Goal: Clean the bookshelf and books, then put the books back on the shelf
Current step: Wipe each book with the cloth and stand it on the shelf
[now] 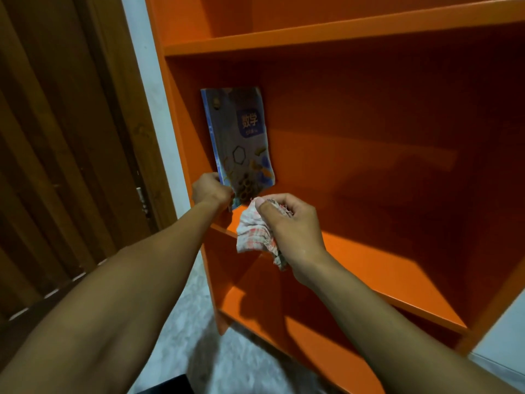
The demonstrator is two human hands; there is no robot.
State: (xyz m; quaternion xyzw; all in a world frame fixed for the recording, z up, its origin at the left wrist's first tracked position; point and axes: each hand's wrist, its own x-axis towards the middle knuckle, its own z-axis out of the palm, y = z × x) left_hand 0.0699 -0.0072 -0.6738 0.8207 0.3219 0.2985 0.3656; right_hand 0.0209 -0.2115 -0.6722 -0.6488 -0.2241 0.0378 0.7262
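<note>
Filling right of frame: orange bookshelf (341,35), smooth flat boards
Door (56,137): dark ribbed wood, left edge
Floor (199,336): pale, speckled, bottom centre
Book (241,143): blue glossy cover, curled, upright against shelf's left wall, centre
Cloth (252,231): crumpled checked rag, right hand (289,220) clutching it
Left hand (211,191): pinching book's lower corner

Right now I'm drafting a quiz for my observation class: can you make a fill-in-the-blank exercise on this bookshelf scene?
1. The left hand grips the bottom corner of the ____.
2. The right hand holds a crumpled checked ____.
3. The bookshelf is coloured ____.
4. The book stands against the shelf's ____ side wall.

Missing words: book; cloth; orange; left
</note>
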